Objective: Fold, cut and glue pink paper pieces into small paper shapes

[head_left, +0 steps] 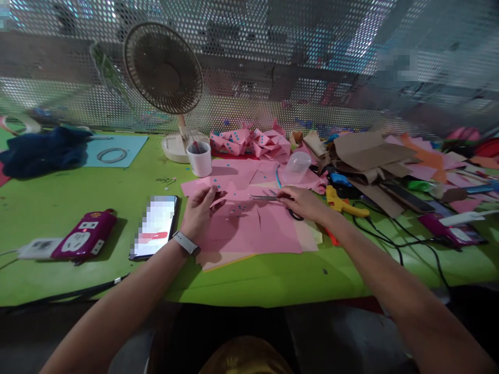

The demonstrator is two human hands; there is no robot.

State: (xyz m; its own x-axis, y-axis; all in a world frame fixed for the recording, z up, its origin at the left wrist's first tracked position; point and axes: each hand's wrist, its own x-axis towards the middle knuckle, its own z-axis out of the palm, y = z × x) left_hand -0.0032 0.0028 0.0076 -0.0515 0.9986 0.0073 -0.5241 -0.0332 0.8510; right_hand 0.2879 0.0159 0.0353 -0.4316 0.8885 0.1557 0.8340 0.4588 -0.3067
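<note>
My right hand grips a pair of scissors by the handles, its blades pointing left above pink paper sheets. To the left, my left hand is raised over the same sheets, fingers curled with thumb and fingertips together. Whatever may be between those fingertips is too small to make out. Small blue dots lie scattered on the pink paper between the hands. Behind them sit folded pink paper shapes with blue dots on them.
A white cup stands before a fan. A clear plastic cup lies tipped behind my right hand. To the right are a yellow glue gun, cables and brown paper scraps. A phone and purple power strip lie left.
</note>
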